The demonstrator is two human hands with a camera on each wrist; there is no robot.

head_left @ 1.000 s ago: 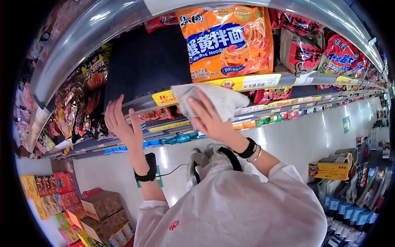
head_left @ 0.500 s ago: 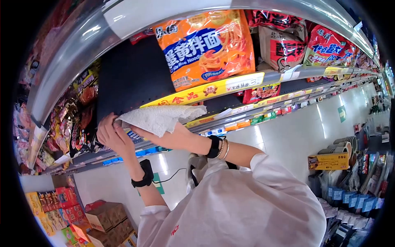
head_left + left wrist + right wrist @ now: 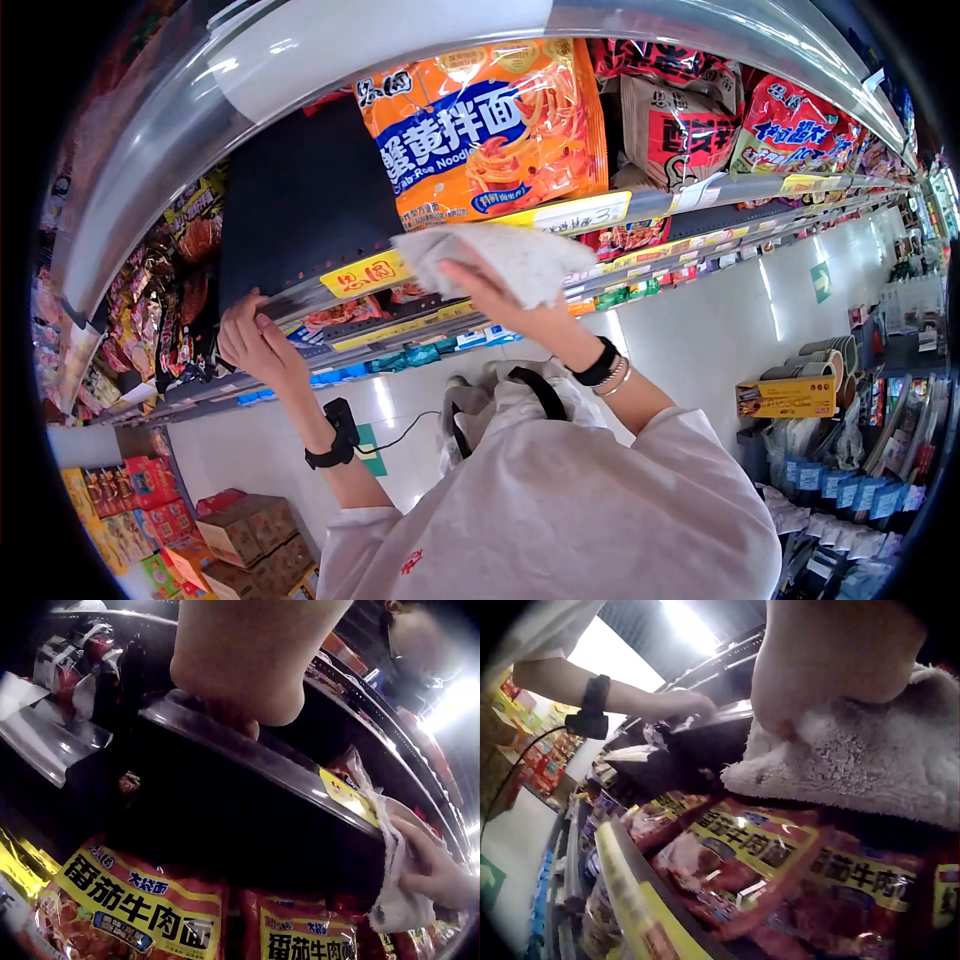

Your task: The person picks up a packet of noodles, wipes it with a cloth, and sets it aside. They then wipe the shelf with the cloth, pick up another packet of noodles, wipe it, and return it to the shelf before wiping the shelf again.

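In the head view my right hand [image 3: 505,300] grips a whitish terry cloth [image 3: 545,262] against the front edge of a shelf, over its yellow label strip [image 3: 365,277]. The left wrist view shows the cloth [image 3: 397,881] draped around that edge under the fingers. My left hand [image 3: 258,342] holds the left end of the same shelf edge [image 3: 300,298], fingers bent over the top. Just above the cloth stands an orange noodle packet [image 3: 490,140], beside a dark bare stretch of shelf [image 3: 300,200]. The cloth hides part of the label strip.
Red noodle packets [image 3: 735,855] fill the shelf below. More packets stand to the right [image 3: 680,135] and left [image 3: 185,260]. A curved clear rail [image 3: 400,40] of the shelf above crosses close overhead. Cardboard boxes [image 3: 250,530] stand on the floor at lower left.
The right hand slid the cloth left along the shelf edge up to the left hand, then back right to below the orange packet. The left hand stays at the edge's left end.
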